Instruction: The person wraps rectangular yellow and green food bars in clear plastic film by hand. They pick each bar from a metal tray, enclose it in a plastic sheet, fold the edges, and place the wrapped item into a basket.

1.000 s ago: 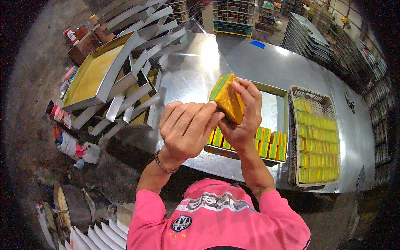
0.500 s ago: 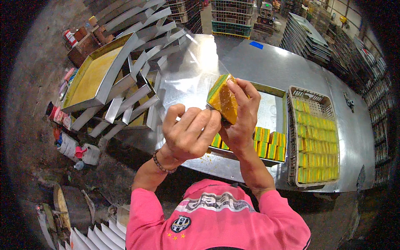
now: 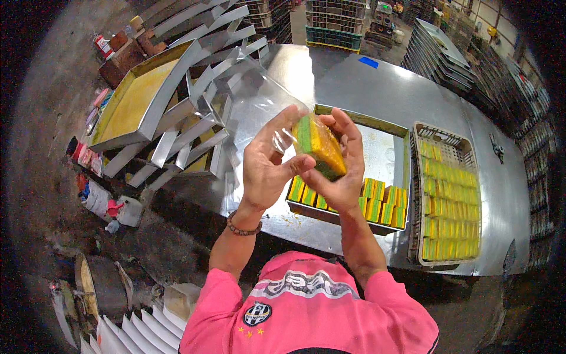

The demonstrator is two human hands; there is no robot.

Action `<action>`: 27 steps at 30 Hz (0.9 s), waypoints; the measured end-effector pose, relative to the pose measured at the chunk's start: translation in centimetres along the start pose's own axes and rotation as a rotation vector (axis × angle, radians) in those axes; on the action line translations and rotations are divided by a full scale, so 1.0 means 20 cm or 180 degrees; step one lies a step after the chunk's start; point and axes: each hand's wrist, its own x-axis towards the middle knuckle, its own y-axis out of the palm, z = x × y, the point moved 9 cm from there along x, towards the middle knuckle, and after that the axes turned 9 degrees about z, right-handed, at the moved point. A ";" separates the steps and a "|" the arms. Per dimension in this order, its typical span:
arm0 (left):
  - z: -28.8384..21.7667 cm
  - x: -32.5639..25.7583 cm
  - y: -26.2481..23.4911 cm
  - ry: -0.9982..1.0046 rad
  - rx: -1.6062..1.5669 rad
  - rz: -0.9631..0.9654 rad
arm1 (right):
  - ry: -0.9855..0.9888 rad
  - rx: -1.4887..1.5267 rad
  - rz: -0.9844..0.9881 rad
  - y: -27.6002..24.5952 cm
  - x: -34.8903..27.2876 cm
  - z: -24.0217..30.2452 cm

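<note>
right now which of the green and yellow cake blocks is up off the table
The cake block in clear wrap, gripped between the left hand and right hand; the others lie in the steel tray and wire crate.

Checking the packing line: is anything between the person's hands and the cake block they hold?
Only a clear plastic bag wraps the cake block; the left hand and right hand hold it above the metal tray.

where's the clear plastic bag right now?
Head view, centre: the clear plastic bag is around the green-and-yellow cake block, held between the left hand and right hand, above the metal tray.
</note>
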 end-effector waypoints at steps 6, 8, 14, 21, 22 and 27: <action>0.03 -0.01 0.04 -0.0126 0.0076 0.0236 | -0.0483 -0.0182 0.0070 -0.02 -0.08 0.01; 0.05 -0.01 0.06 -0.0289 0.0143 0.0272 | -0.0555 -0.0271 -0.0013 -0.02 -0.09 0.03; 0.06 0.00 0.07 -0.0205 -0.0218 0.0403 | -0.0240 0.1236 -0.0747 -0.05 -0.06 -0.05; 0.11 -0.04 0.11 0.0011 -0.0279 0.0181 | -0.0179 0.2492 -0.0596 -0.04 -0.05 -0.13; 0.14 -0.06 0.10 -0.0135 -0.0139 0.0098 | -0.0105 0.2355 -0.0696 -0.04 -0.06 -0.14; 0.17 -0.06 0.10 -0.0236 -0.0202 -0.0094 | 0.0064 0.1675 -0.0939 -0.05 -0.07 -0.16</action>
